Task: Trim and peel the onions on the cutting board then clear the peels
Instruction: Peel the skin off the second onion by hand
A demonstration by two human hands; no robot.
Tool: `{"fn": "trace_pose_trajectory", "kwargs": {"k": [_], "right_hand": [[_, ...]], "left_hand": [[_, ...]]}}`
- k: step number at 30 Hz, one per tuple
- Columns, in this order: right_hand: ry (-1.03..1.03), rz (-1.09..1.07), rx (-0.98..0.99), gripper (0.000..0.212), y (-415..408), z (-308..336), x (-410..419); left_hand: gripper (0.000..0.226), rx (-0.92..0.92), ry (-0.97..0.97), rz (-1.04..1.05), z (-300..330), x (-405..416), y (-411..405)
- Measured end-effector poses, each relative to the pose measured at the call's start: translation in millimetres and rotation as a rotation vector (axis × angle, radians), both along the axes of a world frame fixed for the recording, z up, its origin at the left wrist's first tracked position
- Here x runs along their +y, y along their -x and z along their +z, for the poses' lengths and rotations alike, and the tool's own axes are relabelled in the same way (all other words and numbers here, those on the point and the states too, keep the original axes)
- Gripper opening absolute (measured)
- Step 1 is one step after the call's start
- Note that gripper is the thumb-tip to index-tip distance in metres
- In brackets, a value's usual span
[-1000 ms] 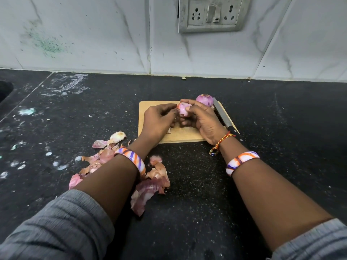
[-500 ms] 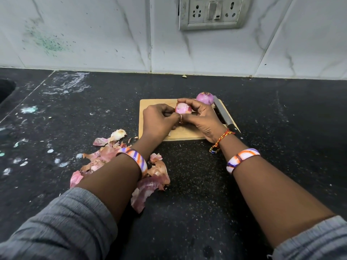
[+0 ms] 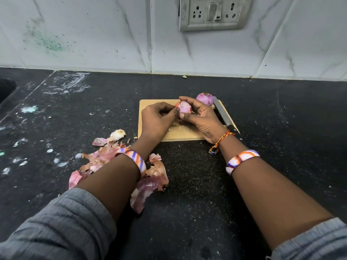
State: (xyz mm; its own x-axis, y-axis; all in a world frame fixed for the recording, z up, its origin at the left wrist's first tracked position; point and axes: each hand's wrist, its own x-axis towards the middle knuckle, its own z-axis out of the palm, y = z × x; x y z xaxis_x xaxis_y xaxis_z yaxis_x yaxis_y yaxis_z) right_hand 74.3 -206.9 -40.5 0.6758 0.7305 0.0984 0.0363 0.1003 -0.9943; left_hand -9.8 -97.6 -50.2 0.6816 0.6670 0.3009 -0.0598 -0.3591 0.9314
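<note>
A small pale wooden cutting board [image 3: 184,134] lies on the black counter. Over it my right hand [image 3: 202,119] grips a small pink onion [image 3: 184,108] between thumb and fingers. My left hand [image 3: 157,119] pinches at the onion's left side with its fingertips, where a bit of skin sits. A second, purple peeled onion [image 3: 205,98] rests at the board's far right corner. A knife [image 3: 224,117] lies along the board's right edge, its dark handle toward me. A pile of pink and brown onion peels [image 3: 105,156] lies on the counter left of the board, partly under my left forearm.
A white marble-look tiled wall [image 3: 112,44] with a switch and socket plate [image 3: 212,13] rises behind the counter. White smears and specks [image 3: 65,83] mark the counter at left. A dark recess [image 3: 6,89] shows at the far left edge.
Both hands have lifted the small onion slightly and turned it; more of its pale pink surface now shows between the fingers. The other onion, knife and peel pile have stayed put.
</note>
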Motion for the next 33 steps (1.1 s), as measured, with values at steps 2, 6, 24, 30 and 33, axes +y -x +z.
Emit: {"fn": "trace_pose_trajectory", "kwargs": {"k": [2,6,24,30,33], "right_hand": [[0.009,-0.003,-0.024,0.054,-1,-2,0],[0.014,-0.027,-0.060,0.052,0,-3,0],[-0.150,0.013,0.245,0.036,-2,4,-4],[-0.072,0.016,0.171,0.046,-1,2,-1],[0.004,0.027,0.155,0.051,0,4,0]], "left_hand": [[0.007,0.003,-0.063,0.044,1,-3,1],[0.007,0.012,-0.078,0.076,1,-7,1],[0.013,0.123,-0.021,0.148,5,-1,-1],[0.015,-0.012,0.111,0.029,4,2,-1],[0.022,0.022,0.077,-0.009,5,1,0]]}}
